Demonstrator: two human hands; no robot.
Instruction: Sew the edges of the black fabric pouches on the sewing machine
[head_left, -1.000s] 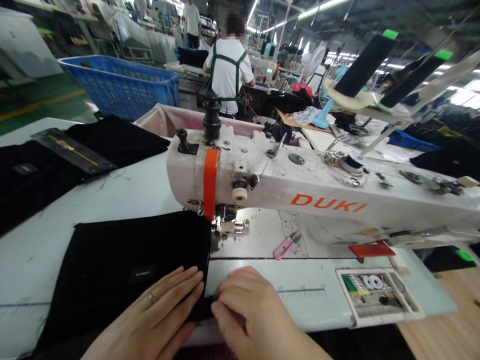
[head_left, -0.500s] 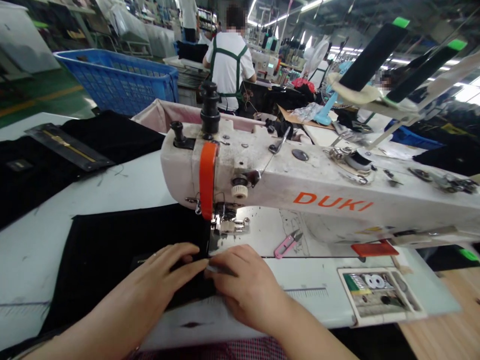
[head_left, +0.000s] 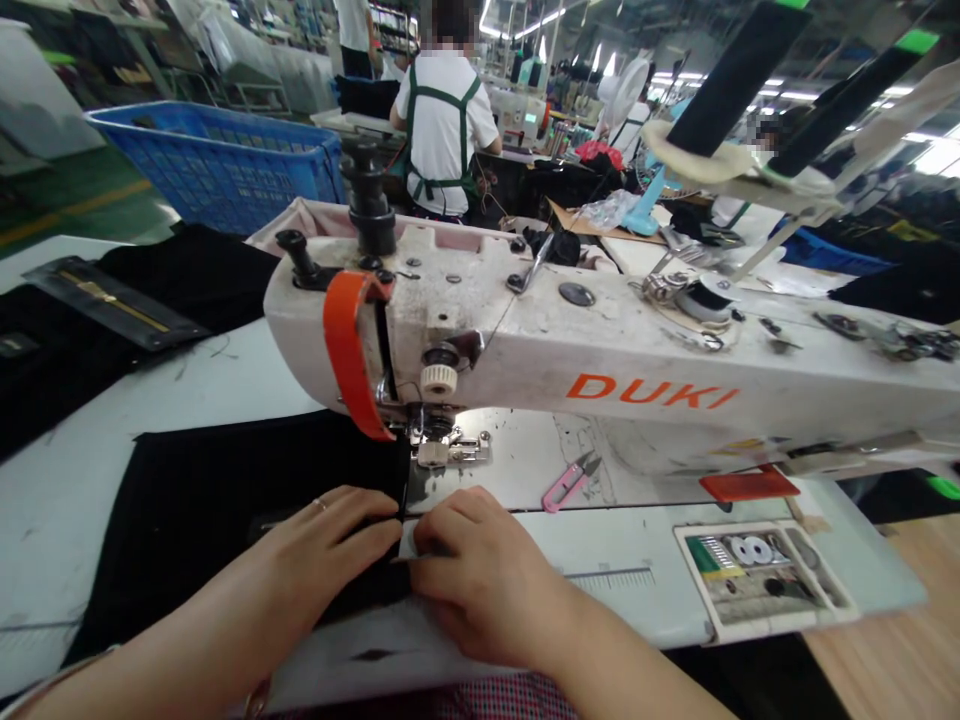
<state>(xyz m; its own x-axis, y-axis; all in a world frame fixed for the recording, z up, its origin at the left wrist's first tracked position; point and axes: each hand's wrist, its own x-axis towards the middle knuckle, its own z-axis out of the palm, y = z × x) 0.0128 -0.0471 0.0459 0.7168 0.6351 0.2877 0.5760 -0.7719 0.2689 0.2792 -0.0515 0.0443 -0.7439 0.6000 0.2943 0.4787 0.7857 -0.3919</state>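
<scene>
A piece of black fabric (head_left: 225, 490) lies flat on the sewing machine's bed, its right edge by the presser foot (head_left: 435, 452). My left hand (head_left: 334, 545) rests on it, fingers stretched out toward the edge and a ring on one finger. Close beside it, my right hand (head_left: 480, 570) is closed, its fingers curled and pinching at the fabric's right edge just in front of the foot. A small pale patch shows by its fingertips; what it is I cannot make out. The white sewing machine (head_left: 510, 340) has an orange lever guard (head_left: 352, 350) swung out at its head.
Pink thread snips (head_left: 571, 482) lie on the bed, right of the foot. A tray (head_left: 765, 580) with bobbins is set into the table at right. Black fabric with a zipper strip (head_left: 112, 300) lies at left. Behind are a blue basket (head_left: 217, 160) and a person (head_left: 446, 130).
The view has shifted slightly, so the machine head sits further left. The orange guard looks more turned outward. Both hands stay at the fabric's edge, with a small gap between their fingertips.
</scene>
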